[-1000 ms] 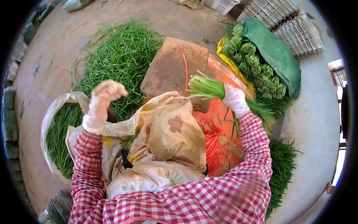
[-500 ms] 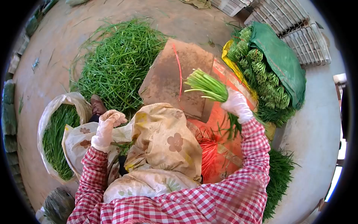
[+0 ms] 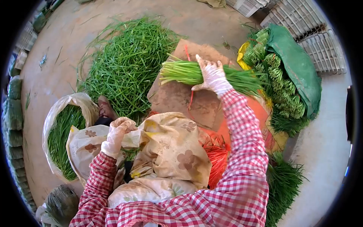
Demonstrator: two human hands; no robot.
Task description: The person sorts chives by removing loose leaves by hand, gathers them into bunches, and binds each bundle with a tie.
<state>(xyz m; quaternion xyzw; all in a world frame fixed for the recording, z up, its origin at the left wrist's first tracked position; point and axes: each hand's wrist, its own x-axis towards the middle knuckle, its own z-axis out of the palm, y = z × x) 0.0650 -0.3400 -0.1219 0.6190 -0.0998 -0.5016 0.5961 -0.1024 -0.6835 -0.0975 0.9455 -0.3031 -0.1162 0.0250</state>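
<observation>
A bunch of long green garlic chives (image 3: 180,72) lies across the brown board (image 3: 170,92), its pale cut ends pointing left. My right hand (image 3: 214,76), in a thin whitish glove, rests over the middle of the bunch with fingers spread and thumb on the near side. Under the bunch runs a red tie strip (image 3: 191,99), showing above and below it. My left hand (image 3: 120,130), gloved too, is closed with curled fingers above the flower-patterned apron (image 3: 176,143) on my lap. Whatever its fingers pinch, if anything, is hidden.
A heap of loose green leaves (image 3: 126,68) lies ahead on the left. Left of my shoe (image 3: 107,108) stands a plastic bag of greens (image 3: 62,140). Red strips (image 3: 217,155) lie beside my lap. Stacked bunches (image 3: 285,83) sit under a green cover (image 3: 297,72), with crates (image 3: 321,49) behind.
My right hand has swung left and forward, bringing the bunch from the board's right side down across the red strip. Its fingers have spread. My left hand stays closed near the same spot.
</observation>
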